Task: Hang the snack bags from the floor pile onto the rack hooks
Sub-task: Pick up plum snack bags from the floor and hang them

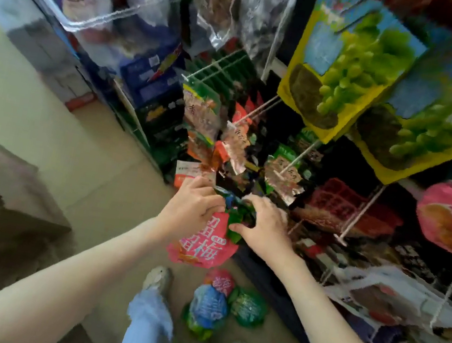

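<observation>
Honestly, the risky bit is finding the hang hole. Both hands crowd the top edge of the pink snack bag [199, 249], so fingers could hide the hole, and one of the rack hooks [360, 214] might miss it or snag the film, dropping the bag onto the floor pile [214, 305]. The left hand [192, 209] and right hand [266, 228] each pinch that crumpled top, and the bag hangs below and between them, above the pile.

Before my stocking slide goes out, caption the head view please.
Left hand and right hand grip a pink snack bag by the rack hooks, above the floor pile.
</observation>
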`<control>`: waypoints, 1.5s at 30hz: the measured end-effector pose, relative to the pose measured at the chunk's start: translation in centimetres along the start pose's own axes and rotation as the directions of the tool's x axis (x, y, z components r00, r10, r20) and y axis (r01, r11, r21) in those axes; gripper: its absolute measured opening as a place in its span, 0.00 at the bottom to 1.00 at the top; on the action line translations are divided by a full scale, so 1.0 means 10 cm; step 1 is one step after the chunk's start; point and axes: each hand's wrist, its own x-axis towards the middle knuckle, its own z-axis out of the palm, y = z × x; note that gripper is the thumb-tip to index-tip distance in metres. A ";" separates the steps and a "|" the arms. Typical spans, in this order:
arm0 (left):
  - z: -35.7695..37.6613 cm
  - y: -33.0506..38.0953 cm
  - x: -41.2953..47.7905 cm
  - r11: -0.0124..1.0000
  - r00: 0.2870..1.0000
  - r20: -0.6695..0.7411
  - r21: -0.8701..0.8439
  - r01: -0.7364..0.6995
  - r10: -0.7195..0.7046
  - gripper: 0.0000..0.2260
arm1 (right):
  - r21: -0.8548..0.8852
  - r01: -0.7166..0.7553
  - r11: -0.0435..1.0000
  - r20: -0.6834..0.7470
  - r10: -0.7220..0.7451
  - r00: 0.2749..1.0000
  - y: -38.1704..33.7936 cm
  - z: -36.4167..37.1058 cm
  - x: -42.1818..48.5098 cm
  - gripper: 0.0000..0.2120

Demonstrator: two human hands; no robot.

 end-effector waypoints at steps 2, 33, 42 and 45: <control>0.14 -0.26 -0.20 0.999 1.000 0.000 0.045 -0.014 0.014 0.06 | -0.084 0.041 0.996 -0.002 -0.041 0.999 -0.02 0.33 0.21 0.22; 4.61 -2.94 -1.80 0.880 0.632 0.647 0.133 0.456 -0.426 0.27 | -0.452 -0.101 0.886 0.250 0.235 0.939 2.37 5.43 1.68 0.11; 3.25 -1.98 -1.19 0.790 0.775 0.463 -0.221 0.571 -0.430 0.23 | 0.115 -0.295 0.949 0.138 0.278 0.951 1.17 3.82 1.22 0.29; 2.39 -1.43 -0.67 0.821 0.866 0.385 -0.345 0.456 -0.319 0.22 | 0.299 -0.282 0.912 -0.007 0.298 0.955 0.69 2.79 0.86 0.27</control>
